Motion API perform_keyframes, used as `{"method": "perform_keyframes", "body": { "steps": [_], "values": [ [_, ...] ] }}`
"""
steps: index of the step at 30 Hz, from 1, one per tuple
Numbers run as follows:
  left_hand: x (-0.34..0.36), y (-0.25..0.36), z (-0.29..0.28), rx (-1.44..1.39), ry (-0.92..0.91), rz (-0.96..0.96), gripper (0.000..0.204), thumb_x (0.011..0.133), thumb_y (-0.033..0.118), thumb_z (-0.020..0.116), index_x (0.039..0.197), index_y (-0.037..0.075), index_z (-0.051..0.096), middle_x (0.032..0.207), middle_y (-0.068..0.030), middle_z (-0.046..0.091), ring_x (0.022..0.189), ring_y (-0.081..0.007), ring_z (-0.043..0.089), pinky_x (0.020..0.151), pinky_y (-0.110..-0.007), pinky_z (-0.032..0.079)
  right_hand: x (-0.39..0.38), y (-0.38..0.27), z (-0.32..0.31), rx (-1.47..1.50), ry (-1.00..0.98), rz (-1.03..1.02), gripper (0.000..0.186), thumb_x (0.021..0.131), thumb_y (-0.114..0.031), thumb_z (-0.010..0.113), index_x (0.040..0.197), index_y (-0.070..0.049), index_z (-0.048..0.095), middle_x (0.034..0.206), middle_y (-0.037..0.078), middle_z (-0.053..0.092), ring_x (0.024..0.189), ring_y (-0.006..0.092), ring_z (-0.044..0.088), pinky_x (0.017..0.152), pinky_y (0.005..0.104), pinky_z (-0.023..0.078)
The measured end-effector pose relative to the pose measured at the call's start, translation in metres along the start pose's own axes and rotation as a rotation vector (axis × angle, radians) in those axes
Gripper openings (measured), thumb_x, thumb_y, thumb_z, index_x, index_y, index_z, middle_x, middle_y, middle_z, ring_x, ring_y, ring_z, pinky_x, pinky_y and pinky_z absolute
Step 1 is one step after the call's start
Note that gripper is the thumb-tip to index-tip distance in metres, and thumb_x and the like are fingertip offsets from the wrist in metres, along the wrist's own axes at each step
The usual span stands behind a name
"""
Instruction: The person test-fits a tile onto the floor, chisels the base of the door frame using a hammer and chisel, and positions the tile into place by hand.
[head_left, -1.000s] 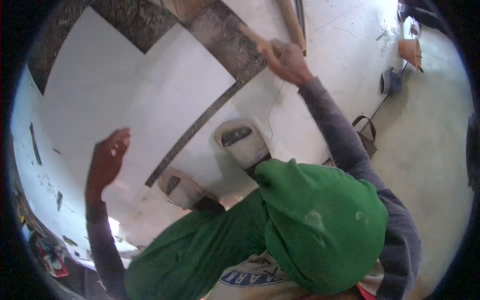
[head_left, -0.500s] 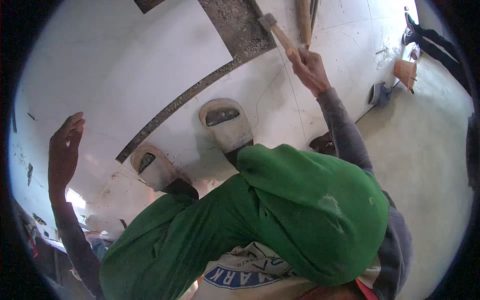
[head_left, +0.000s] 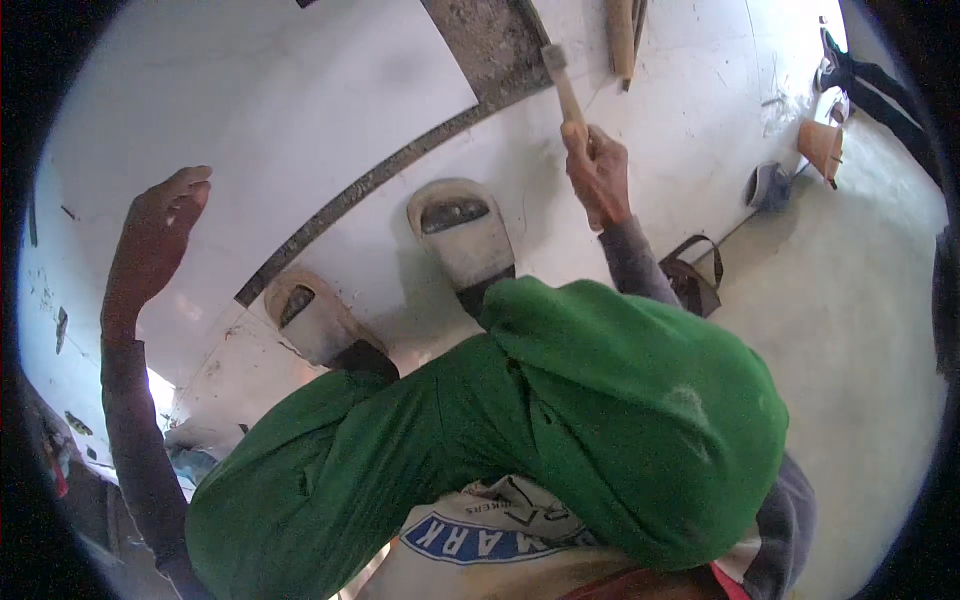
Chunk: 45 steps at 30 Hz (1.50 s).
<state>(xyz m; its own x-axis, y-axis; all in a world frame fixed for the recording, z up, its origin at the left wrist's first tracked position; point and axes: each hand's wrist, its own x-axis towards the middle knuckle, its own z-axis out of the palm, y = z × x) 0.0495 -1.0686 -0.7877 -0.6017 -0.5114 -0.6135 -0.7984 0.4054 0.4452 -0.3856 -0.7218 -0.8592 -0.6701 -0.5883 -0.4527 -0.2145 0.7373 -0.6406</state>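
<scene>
My right hand is wrapped round the pale wooden handle of a small hammer. Its grey blocky head is over the edge of a rough grey bare strip between white floor tiles. Off to the left, my left hand is held over a large white tile, fingers stretched out and nothing in them. Whether it touches the tile I cannot tell. A narrow dark gap runs along the tile's near edge, just ahead of my two pale slip-on shoes.
Lengths of wood lie beyond my right hand. Right of my knees are a dark bag with a strap, a grey-blue shoe and an orange-brown bucket. Another person's dark-trousered legs show at the far right.
My right hand has come back toward me and slightly left, with the hammer turned more upright. My left hand has moved right and farther forward. The dark bag shows more fully.
</scene>
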Motion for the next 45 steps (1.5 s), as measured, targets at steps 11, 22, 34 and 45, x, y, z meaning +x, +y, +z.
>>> {"method": "perform_keyframes", "body": {
  "steps": [11,22,34,45],
  "values": [
    [-0.015,0.02,0.007,-0.028,0.026,0.049,0.036,0.106,0.027,0.061,0.13,0.001,0.069,0.116,-0.0183,0.077,0.11,-0.0316,0.074,0.097,-0.043,0.056,0.018,-0.026,-0.001,0.011,-0.069,-0.045,0.05,0.104,-0.046,0.068,0.089,0.002,0.065,0.064,0.006,0.053,0.063,0.01,0.053,0.057,0.0322,0.045],
    [-0.02,0.011,0.013,-0.106,-0.035,-0.073,0.037,0.108,0.03,0.059,0.13,0.002,0.069,0.115,-0.0201,0.077,0.11,-0.0332,0.074,0.096,-0.045,0.057,0.102,-0.1,0.027,-0.427,-0.075,-0.76,0.038,0.1,-0.04,0.069,0.094,-0.003,0.069,0.061,0.016,0.063,0.05,0.0386,0.061,0.052,0.0464,0.047],
    [-0.041,-0.007,0.023,-0.116,-0.061,-0.113,0.038,0.108,0.029,0.061,0.131,0.0,0.068,0.116,-0.0207,0.077,0.108,-0.0328,0.075,0.095,-0.044,0.057,0.155,-0.124,0.005,-0.655,-0.2,-0.946,0.049,0.1,-0.048,0.066,0.113,-0.001,0.073,0.074,0.021,0.072,0.065,0.0387,0.072,0.065,0.0487,0.057],
    [-0.04,-0.003,0.022,-0.029,-0.045,-0.129,0.036,0.107,0.028,0.061,0.129,0.0,0.068,0.111,-0.0198,0.077,0.104,-0.0328,0.075,0.092,-0.044,0.057,0.163,-0.116,0.004,-0.746,-0.155,-0.85,0.045,0.1,-0.049,0.065,0.112,-0.006,0.072,0.073,0.02,0.072,0.067,0.0383,0.072,0.067,0.0511,0.057]
  ]
}}
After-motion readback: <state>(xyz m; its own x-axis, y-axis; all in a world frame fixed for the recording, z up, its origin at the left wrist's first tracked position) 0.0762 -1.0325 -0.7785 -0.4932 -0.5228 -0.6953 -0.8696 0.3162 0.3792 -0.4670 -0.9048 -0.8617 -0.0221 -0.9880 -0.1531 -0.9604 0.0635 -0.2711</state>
